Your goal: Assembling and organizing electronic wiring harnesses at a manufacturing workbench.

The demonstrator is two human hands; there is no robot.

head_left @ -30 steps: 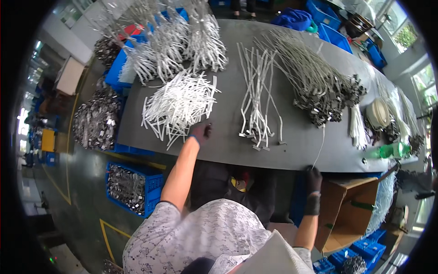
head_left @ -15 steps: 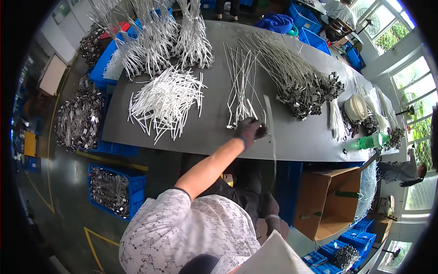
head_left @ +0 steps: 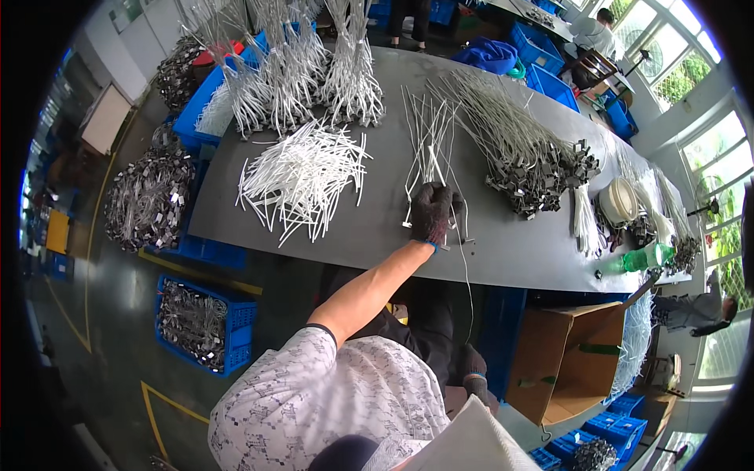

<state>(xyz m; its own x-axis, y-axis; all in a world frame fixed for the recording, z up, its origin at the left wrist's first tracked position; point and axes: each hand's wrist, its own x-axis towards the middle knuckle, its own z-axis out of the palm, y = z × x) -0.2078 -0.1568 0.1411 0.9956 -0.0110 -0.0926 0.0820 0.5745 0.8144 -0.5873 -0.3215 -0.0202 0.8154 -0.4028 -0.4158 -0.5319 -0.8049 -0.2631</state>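
My left hand (head_left: 432, 213), in a dark knitted glove, is closed near the table's front edge. A short white tube (head_left: 434, 166) sticks up from its fingers. Around it lies a small spread of thin grey wires (head_left: 428, 118) with little connectors at the near ends. One thin wire (head_left: 469, 290) runs over the table edge down to my right hand (head_left: 474, 364). That gloved hand is low beside my lap, its fingers closed at the wire's end, though partly hidden. A pile of white tubes (head_left: 302, 177) lies to the left.
Bundled wires (head_left: 345, 71) stand at the back left. A large heap of wires with dark connectors (head_left: 542, 177) lies to the right, near a white bowl (head_left: 618, 202) and green bottle (head_left: 648, 257). Below are a cardboard box (head_left: 538, 361) and a blue crate (head_left: 239, 330).
My left hand has moved slightly up onto the wires and white tube. My right hand has shifted a little lower. The blurred wire strand now shows sharply. The whole view has shifted slightly.
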